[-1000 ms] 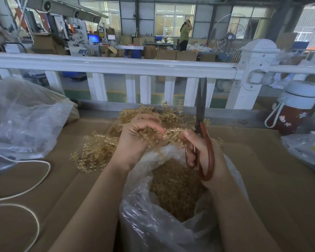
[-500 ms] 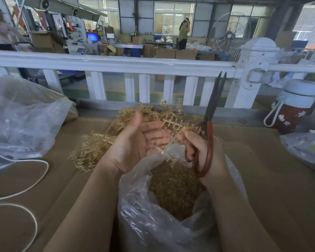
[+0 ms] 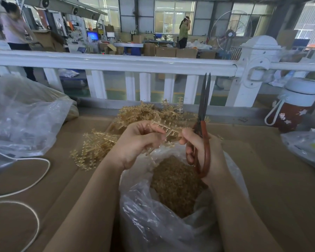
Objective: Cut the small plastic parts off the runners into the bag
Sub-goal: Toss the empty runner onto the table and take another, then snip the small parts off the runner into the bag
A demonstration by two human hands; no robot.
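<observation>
Over the open clear plastic bag, my left hand curls its fingers round a tan plastic runner studded with small parts. My right hand grips red-handled scissors whose dark blades point up, nearly together; its thumb touches the runner's right end. The bag holds a heap of cut tan parts. More uncut runners lie piled on the brown table behind and left of my hands.
A large crumpled clear bag sits at the left, with a white cord looping across the table. A red bottle with a white lid stands at the right. A white railing borders the far edge.
My left hand, open-palmed half a second ago, has curled round the runner again. The scissors swung from tilting right back to upright.
</observation>
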